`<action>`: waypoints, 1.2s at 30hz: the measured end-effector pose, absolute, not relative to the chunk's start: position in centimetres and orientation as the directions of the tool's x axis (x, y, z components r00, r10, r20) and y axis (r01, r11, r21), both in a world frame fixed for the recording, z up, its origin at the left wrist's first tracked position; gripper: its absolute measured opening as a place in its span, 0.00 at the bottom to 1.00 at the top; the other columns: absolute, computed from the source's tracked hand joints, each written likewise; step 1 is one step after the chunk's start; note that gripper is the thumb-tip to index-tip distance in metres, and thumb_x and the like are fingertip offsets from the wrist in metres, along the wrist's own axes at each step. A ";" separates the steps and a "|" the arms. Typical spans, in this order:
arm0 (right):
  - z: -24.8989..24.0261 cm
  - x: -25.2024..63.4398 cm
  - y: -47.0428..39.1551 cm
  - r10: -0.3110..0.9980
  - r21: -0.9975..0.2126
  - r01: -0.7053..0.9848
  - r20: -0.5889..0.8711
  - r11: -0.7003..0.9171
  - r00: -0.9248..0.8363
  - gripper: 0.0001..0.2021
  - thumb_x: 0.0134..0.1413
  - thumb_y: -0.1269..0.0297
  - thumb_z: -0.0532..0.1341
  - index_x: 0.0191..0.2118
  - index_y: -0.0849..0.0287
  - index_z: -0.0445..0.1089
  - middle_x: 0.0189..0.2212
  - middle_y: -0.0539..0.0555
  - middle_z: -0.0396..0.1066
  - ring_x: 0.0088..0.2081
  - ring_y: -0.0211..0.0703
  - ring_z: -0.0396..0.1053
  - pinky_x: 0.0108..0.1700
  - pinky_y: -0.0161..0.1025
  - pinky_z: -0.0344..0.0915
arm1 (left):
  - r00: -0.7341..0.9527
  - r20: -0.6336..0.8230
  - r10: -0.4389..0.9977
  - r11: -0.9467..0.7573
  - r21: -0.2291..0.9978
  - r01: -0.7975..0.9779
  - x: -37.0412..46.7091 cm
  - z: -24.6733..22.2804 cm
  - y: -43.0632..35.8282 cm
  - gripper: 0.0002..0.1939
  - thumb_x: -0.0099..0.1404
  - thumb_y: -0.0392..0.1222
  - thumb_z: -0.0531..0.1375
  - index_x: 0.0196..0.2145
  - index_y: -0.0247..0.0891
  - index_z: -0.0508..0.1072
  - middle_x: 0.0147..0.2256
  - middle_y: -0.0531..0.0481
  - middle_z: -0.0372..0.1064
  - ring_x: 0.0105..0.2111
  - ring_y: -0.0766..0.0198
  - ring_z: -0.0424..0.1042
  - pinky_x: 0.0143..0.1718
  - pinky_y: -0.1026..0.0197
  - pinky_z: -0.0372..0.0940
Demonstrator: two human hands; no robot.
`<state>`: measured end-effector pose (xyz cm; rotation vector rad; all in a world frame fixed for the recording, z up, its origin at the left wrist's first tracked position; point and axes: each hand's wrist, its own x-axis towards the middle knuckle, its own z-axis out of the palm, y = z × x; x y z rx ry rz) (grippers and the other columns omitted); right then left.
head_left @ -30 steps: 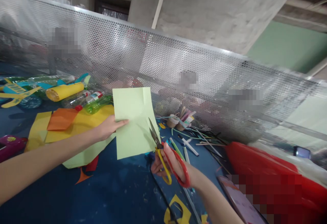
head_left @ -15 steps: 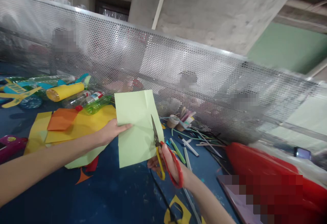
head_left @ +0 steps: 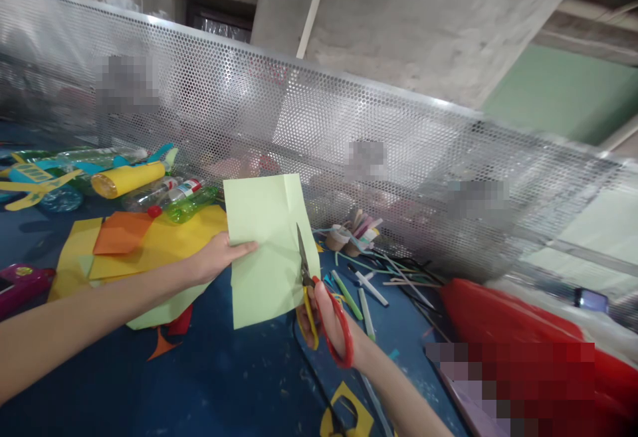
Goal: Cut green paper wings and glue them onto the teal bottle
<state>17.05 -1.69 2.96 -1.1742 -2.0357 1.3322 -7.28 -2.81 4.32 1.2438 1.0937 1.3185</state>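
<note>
My left hand point(head_left: 224, 258) pinches the left edge of a pale green sheet of paper point(head_left: 262, 224), thumb on the near face and fingers behind it. The sheet is held up above the blue table, with a crease running down near its right side. Scissors point(head_left: 305, 271) with one red and one yellow handle loop are in my right hand point(head_left: 331, 317), thumb through the red loop. Their blades point up and lie at the right part of the sheet, one blade showing in front of it.
Coloured paper point(head_left: 164, 244) lies stacked on the left, with plastic bottles point(head_left: 189, 204) behind. A perforated metal screen point(head_left: 224, 105) stands at the back. Pens point(head_left: 371, 287) and sticks lie on the right near a red bag point(head_left: 503, 311). A yellow paper scrap point(head_left: 349, 410) is in front.
The scissors' handles have drawn closer together as my right hand squeezes them. My left hand and the sheet have barely moved.
</note>
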 end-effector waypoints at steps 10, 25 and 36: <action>2.6 16.6 -1.7 0.883 -0.935 0.348 -0.111 0.062 -0.455 0.31 0.45 0.30 0.43 0.22 0.58 0.57 0.12 0.45 0.55 0.12 0.33 0.57 0.14 0.32 0.54 | -0.001 0.117 0.993 -0.117 0.990 -0.078 -6.9 5.1 -3.1 0.23 0.55 0.45 0.62 0.47 0.33 0.70 0.48 0.42 0.69 0.47 0.50 0.69 0.49 0.50 0.63; 2.1 16.8 -1.6 0.895 -0.919 0.381 -0.079 0.105 -0.438 0.30 0.50 0.33 0.42 0.19 0.58 0.54 0.10 0.45 0.53 0.09 0.31 0.54 0.11 0.29 0.50 | 0.030 0.131 0.991 -0.128 0.989 -0.076 -7.1 4.7 -2.9 0.23 0.55 0.47 0.62 0.47 0.32 0.70 0.49 0.39 0.68 0.47 0.48 0.69 0.49 0.48 0.62; 2.7 16.3 -2.2 0.909 -0.916 0.391 -0.084 0.090 -0.407 0.29 0.47 0.31 0.43 0.20 0.56 0.51 0.09 0.43 0.50 0.08 0.31 0.51 0.09 0.29 0.49 | 0.033 0.128 0.991 -0.122 0.984 -0.128 -7.0 4.8 -3.1 0.24 0.54 0.47 0.63 0.46 0.32 0.71 0.49 0.38 0.67 0.47 0.49 0.69 0.50 0.48 0.62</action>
